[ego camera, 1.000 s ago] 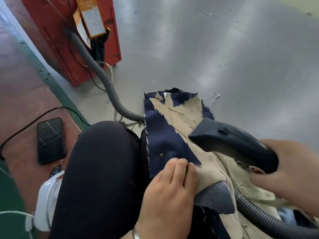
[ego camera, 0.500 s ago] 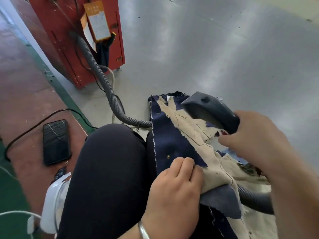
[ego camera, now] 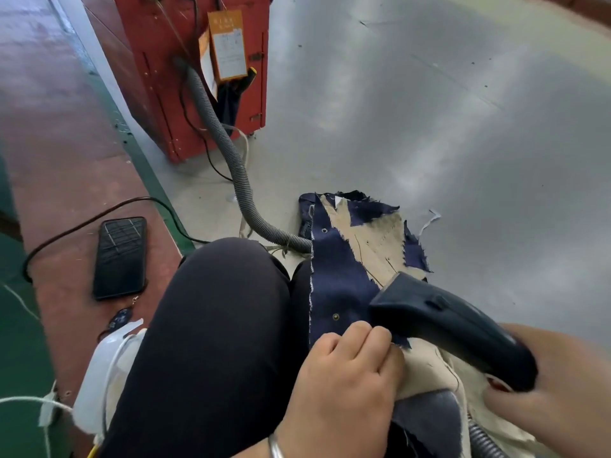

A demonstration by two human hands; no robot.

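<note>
The left grip (ego camera: 347,368) pinched the navy-and-tan cloth (ego camera: 334,279) on the lap; the right grip (ego camera: 558,388) held a dark nozzle (ego camera: 446,325), its mouth just beside the left fingers (ego camera: 367,332); a grey hose (ego camera: 231,153) ran to a red cabinet (ego camera: 158,61); a phone (ego camera: 120,257) lay beside the knee.

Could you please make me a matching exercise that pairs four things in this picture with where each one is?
Things:
1. phone
2. hose
3. nozzle
4. paper tag

Places:
A. gripped in the right hand
B. hanging on the red cabinet
C. lying flat, left of the knee
D. running from the cabinet to the edge of the fabric

Pairs: 1-C, 2-D, 3-A, 4-B
</note>
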